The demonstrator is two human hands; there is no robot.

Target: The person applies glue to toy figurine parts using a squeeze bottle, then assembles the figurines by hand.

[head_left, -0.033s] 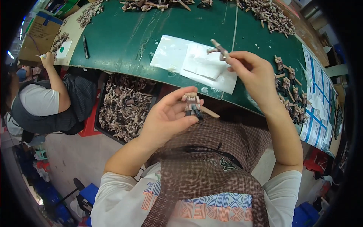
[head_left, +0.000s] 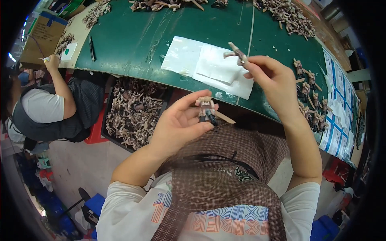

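My left hand (head_left: 177, 118) is closed around a small toy figure (head_left: 206, 108) in front of the table's near edge. This figure has a pale head, a brown upper body and dark bluish legs, and a flat tan blade juts out beside it. Above the table, my right hand (head_left: 270, 76) pinches a figure part (head_left: 239, 54) between thumb and fingers. That part is brownish with pale, limb-like ends, and its lower end is hidden by the fingertips. Beneath it, a folded white sheet (head_left: 217, 66) lies on larger white sheets. Several figures with blades (head_left: 306, 86) lie right of my right hand.
Heaps of figure parts (head_left: 287, 18) lie along the far side of the green table (head_left: 128, 44). A black crate (head_left: 134, 112) full of parts stands below its near edge. A black pen (head_left: 92, 49) lies at the left, near a co-worker (head_left: 44, 104).
My right hand has shifted slightly to the right with the figure part, which has turned a little. The figure in my left hand has tilted slightly.
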